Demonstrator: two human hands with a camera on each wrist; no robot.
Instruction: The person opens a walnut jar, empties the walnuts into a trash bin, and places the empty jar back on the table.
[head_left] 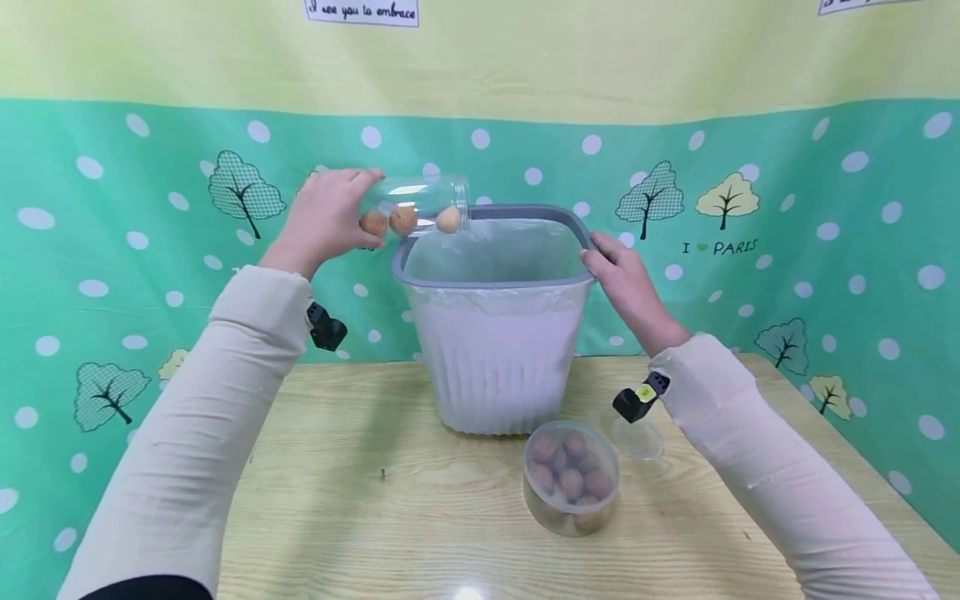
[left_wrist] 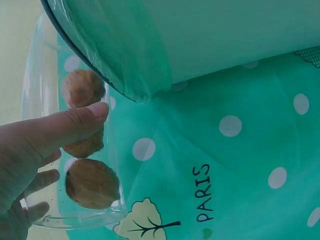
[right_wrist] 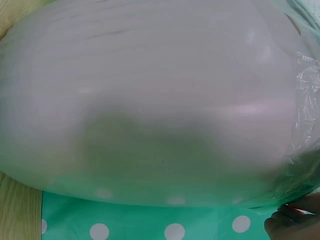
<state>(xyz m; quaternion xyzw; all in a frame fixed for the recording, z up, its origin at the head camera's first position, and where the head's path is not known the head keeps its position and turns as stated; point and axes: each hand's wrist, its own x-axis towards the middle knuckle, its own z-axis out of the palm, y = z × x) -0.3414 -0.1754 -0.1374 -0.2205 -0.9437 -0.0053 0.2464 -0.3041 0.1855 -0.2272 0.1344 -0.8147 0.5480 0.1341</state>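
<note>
My left hand [head_left: 333, 212] grips a clear plastic jar [head_left: 420, 193], lying on its side with its mouth at the bin's left rim. Three walnuts [left_wrist: 93, 183] lie along the jar's lower side. The bin [head_left: 498, 358] is white with a grey rim and a thin clear bag inside. My right hand [head_left: 622, 271] holds the rim at the right, thumb on the near side. In the right wrist view the bin's wall [right_wrist: 165, 90] fills most of the picture, and only a few fingers [right_wrist: 292, 225] show at the lower right corner.
A round clear tub [head_left: 570, 479] with several walnuts stands in front of the bin, on the wooden table [head_left: 337, 517]. A clear lid [head_left: 639, 439] lies right of it. Behind hangs a green and yellow curtain [head_left: 525, 154] with dots and trees.
</note>
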